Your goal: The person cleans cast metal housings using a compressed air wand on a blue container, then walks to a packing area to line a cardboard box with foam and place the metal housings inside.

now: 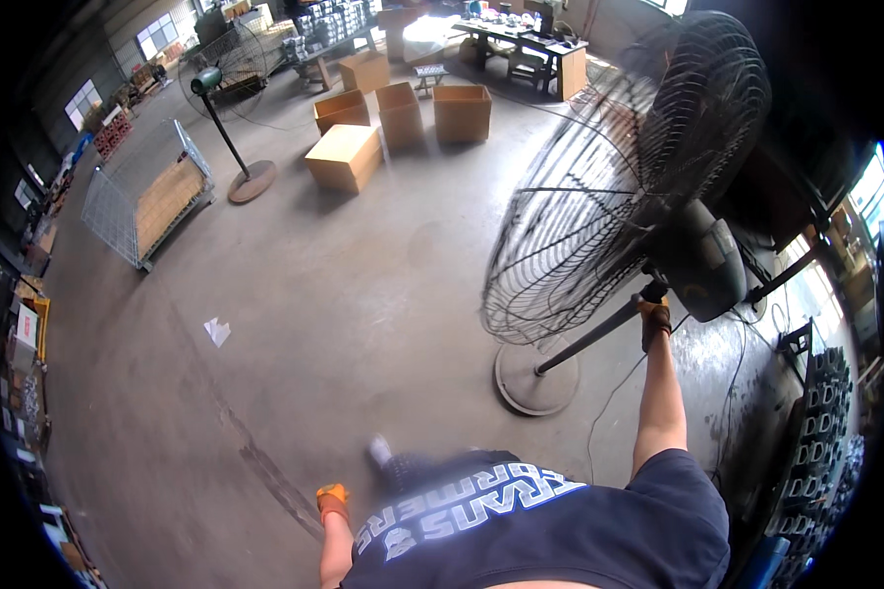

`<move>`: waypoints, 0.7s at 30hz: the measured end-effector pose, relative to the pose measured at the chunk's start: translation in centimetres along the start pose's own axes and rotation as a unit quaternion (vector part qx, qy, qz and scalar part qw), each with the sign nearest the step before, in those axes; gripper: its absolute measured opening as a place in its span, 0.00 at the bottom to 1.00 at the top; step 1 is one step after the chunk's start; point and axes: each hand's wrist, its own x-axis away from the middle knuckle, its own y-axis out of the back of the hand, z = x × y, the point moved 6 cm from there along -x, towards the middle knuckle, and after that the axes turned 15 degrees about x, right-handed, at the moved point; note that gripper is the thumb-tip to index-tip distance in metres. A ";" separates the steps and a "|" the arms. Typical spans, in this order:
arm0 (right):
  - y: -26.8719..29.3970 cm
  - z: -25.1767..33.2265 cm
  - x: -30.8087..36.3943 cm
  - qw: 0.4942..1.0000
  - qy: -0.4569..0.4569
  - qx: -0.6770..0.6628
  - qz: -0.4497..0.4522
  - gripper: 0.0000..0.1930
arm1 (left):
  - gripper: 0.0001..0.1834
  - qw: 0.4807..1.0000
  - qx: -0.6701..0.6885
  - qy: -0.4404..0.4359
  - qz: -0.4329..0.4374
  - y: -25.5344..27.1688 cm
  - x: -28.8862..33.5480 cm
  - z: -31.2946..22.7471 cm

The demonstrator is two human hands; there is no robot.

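A large black pedestal fan [572,250] stands to my right, its wire cage rising high beside me. My right hand [655,319], in an orange and dark work glove, is closed around the top of the fan's pole [589,339], just under the motor housing [712,260]. The round base [521,388] of the fan rests on the floor. My left hand [332,497], in an orange glove, hangs low at my side, away from any object; how its fingers lie is too small to make out.
Several cardboard boxes [344,157] stand ahead, with a wire mesh cage [152,201] and another pedestal fan [228,137] to the left. A workbench [521,39] is at the back. Stacked metal parts [820,442] line the right. Cables [604,402] trail on the floor by the fan.
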 end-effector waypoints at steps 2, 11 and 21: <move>-2.0 0.7 2.2 0.999 -0.041 0.014 -0.009 0.15 | 0.09 0.972 -0.223 -0.067 0.010 2.2 0.4 -3.2; -6.3 -1.8 23.6 0.639 -0.092 0.730 0.223 0.11 | 0.11 0.675 -0.705 -0.194 0.098 6.5 -4.1 -22.3; -30.3 1.7 44.2 0.740 -0.623 -0.108 0.230 0.25 | 0.17 0.549 -0.672 -0.473 0.153 -5.0 -25.6 -47.0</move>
